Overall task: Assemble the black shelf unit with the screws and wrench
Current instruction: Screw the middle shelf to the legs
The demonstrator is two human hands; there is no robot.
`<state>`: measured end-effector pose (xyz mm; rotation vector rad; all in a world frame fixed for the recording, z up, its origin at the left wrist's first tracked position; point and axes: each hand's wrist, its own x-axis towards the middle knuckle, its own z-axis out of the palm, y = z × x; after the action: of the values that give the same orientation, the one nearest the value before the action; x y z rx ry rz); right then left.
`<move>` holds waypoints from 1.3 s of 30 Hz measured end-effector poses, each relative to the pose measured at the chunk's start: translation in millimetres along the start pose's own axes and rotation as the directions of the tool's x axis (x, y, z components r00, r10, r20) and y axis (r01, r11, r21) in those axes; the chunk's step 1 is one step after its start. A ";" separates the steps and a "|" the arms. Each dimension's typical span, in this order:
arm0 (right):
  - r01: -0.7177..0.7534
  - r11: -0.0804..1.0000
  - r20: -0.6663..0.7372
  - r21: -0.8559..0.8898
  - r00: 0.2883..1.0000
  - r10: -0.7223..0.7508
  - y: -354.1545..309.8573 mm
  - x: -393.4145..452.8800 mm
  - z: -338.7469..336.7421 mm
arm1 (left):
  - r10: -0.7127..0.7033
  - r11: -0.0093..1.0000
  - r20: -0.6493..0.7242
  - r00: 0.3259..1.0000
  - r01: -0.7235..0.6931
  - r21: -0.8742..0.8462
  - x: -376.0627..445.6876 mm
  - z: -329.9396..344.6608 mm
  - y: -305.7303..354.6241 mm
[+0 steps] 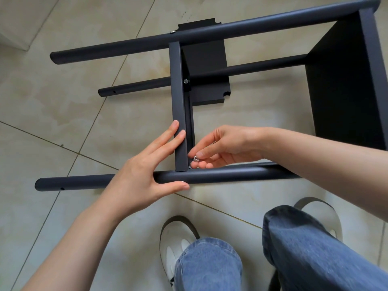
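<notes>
The black shelf unit lies on its side on the tiled floor. Its near round leg tube point(220, 175) runs left to right, and a flat cross bar point(178, 97) meets it at a right angle. My left hand point(147, 171) holds that joint, with straight fingers on the cross bar and the thumb under the tube. My right hand point(220, 148) pinches small silver screws or nuts point(195, 159) right at the corner of the joint. A silver screw head point(185, 81) sits farther up the cross bar. No wrench is in view.
Two more leg tubes point(159, 44) point(134, 87) run across behind. A black shelf panel point(346, 80) is fixed at the right end, and a loose black board point(205, 59) lies on the floor under the frame. My knees and white shoes point(176, 244) are just below the near tube.
</notes>
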<state>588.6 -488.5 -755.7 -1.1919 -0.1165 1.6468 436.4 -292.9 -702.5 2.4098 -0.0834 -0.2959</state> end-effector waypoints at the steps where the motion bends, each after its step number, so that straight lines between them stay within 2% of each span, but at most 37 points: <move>1: -0.001 1.000 -0.004 -0.006 1.000 0.001 0.3 0.7 1.1 | -0.001 1.000 0.000 1.000 0.001 -0.001 0.0 0.0 -0.1; 11: -0.007 0.999 -0.056 -0.041 0.998 0.005 -3.4 6.0 11.7 | 0.003 1.000 -0.003 1.000 -0.003 0.007 -0.5 0.1 -0.5; 16: -0.006 0.973 -0.092 -0.232 0.996 -0.016 -5.5 8.7 19.2 | 0.007 1.000 -0.010 1.000 -0.007 0.017 -0.4 1.1 -1.2; 20: -0.031 0.971 -0.118 -0.235 0.993 0.003 -3.6 7.7 22.9 | 0.012 1.000 -0.019 1.000 -0.011 0.023 -0.8 2.1 -0.9; 24: -0.040 0.949 -0.128 -0.313 0.992 0.000 -1.4 8.3 27.3 | 0.009 0.999 -0.025 1.000 -0.008 0.041 -1.3 2.9 0.1; 33: -0.101 0.927 -0.109 -0.362 0.992 0.065 -7.1 12.2 30.4 | 0.011 0.998 -0.031 0.999 -0.010 0.060 -1.9 4.5 0.1; 39: -0.129 0.946 -0.060 -0.299 0.991 0.116 -7.3 13.4 22.7 | -0.015 0.996 -0.048 0.999 0.019 0.085 -1.7 5.6 2.1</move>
<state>577.4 -464.5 -748.6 -1.4896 -0.2818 1.7544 433.4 -297.8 -704.9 2.5022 -0.0549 -0.2479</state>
